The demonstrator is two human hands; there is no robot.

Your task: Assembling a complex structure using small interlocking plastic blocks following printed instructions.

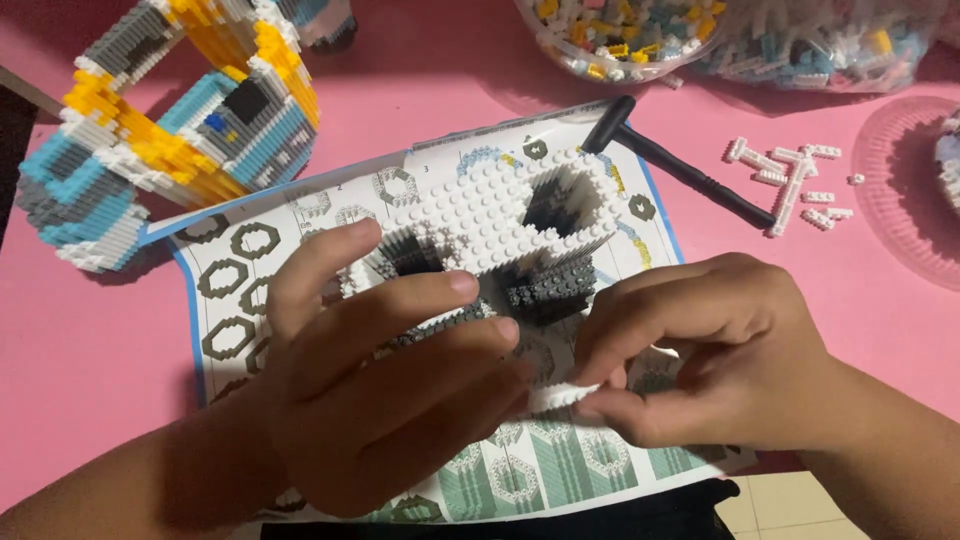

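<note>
Bags (640,35) of loose bricks beyond the hands' white brick model (500,215)

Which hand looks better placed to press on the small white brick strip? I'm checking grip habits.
Right hand: probably, since its fingertips already pinch the small white brick strip, while the left hand steadies the white-and-grey brick model.

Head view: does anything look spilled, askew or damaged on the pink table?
Only slightly. A few white bricks lie scattered on the pink table beside the black tool, and one bit sits just outside the bags. Nothing looks damaged.
</note>
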